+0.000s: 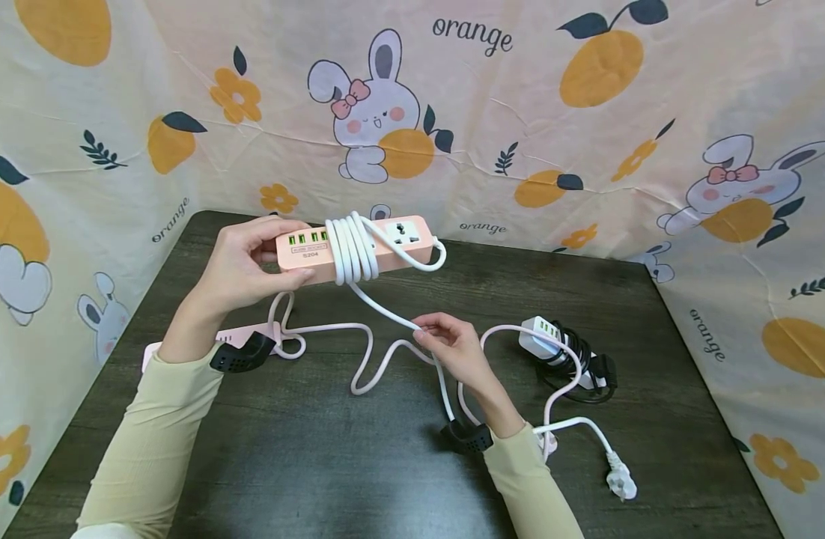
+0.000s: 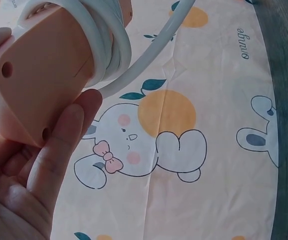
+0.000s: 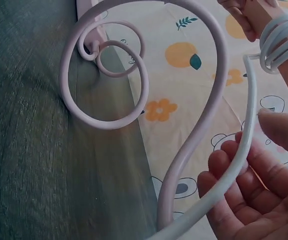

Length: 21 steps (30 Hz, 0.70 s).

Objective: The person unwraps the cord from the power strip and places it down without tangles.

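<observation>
The left hand (image 1: 232, 263) grips one end of a peach power strip (image 1: 318, 260), thumb along the lower edge and fingers over the top, holding it above the table (image 1: 284, 449). A white cord (image 1: 383, 308) is wound round the strip's middle and slants down to the right hand (image 1: 458, 350), where it runs between the thumb and curled fingers. The left forearm reaches up and forward; the right hand is lower and nearer, palm turned toward the cord.

The left wrist partly hides a pink power strip (image 1: 248, 334) on the table. Its pink cord (image 1: 332, 327) snakes behind the right hand and loops across a white power strip (image 1: 539, 338) bundled in black cord (image 1: 569, 346). Beyond the right sleeve (image 1: 523, 479) lies a white plug (image 1: 620, 479).

The peach strip reads "S204"; the smaller boxed label is too tiny. The cloth (image 1: 264, 153) behind repeats "orange".
</observation>
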Available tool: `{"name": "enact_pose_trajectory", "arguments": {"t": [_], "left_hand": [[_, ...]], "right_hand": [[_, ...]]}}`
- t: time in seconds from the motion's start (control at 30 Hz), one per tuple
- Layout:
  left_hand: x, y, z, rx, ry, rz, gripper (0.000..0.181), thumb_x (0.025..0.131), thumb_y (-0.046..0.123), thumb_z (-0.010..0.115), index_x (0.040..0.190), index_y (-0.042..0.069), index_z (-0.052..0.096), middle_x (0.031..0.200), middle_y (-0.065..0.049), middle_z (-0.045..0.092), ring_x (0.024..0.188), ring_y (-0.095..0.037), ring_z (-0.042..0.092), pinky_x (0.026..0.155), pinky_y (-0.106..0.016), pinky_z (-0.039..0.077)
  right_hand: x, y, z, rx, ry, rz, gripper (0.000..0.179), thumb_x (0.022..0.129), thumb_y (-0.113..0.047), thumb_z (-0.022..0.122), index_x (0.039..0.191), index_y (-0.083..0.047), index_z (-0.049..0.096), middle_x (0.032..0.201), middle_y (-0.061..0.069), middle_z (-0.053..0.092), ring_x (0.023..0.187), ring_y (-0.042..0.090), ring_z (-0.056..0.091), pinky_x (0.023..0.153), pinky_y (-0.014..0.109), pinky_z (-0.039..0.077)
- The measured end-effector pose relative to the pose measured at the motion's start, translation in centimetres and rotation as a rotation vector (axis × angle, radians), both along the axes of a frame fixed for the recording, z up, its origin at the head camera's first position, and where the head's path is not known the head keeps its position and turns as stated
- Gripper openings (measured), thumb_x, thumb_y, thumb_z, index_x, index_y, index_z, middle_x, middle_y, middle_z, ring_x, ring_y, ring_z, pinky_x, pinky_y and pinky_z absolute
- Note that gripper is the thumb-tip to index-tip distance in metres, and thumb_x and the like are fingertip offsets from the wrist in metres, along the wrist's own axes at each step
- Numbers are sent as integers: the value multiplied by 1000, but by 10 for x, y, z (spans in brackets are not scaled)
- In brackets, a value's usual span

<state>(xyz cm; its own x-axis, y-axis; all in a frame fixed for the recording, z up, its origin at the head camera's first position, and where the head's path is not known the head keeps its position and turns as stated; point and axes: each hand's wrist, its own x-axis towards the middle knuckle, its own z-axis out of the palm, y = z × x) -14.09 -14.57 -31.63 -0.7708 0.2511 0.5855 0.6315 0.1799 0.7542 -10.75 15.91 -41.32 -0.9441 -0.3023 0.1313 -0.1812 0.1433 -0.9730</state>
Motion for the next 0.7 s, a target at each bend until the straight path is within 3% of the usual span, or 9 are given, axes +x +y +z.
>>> {"name": "enact_pose_trajectory", "arguments": {"t": [0.3,0.5,0.63,0.7], "left_hand": [[-4,1,-3,10,-8,-47,43,60,-17,73,102,-11,65,93,7,64,72,-7,59,62,-15,52],[-2,4,-4,14,-7,-110,45,59,-19,72,103,-12,64,92,3,65,72,-9,58,60,-15,51],[-2,5,-4,11,2,-168,47,58,-20,71,104,-14,63,93,1,65,70,-9,58,58,-16,51],[-2,5,-5,2,4,-199,48,58,-20,71,105,-14,62,94,1,65,71,-9,58,58,-16,51]], "right_hand": [[-4,-3,6,-44,67,-6,15,88,3,60,97,14,64,81,2,60,65,10,54,60,21,48],[-8,3,18,-178,70,-116,15,88,4,58,92,19,60,68,-3,53,56,12,43,52,22,38],[-10,6,28,-252,82,-202,8,87,7,57,83,8,64,67,-2,52,58,13,43,54,22,37],[-12,7,33,-294,78,-253,17,87,8,56,79,-3,67,67,-1,53,59,13,43,54,22,38]]}}
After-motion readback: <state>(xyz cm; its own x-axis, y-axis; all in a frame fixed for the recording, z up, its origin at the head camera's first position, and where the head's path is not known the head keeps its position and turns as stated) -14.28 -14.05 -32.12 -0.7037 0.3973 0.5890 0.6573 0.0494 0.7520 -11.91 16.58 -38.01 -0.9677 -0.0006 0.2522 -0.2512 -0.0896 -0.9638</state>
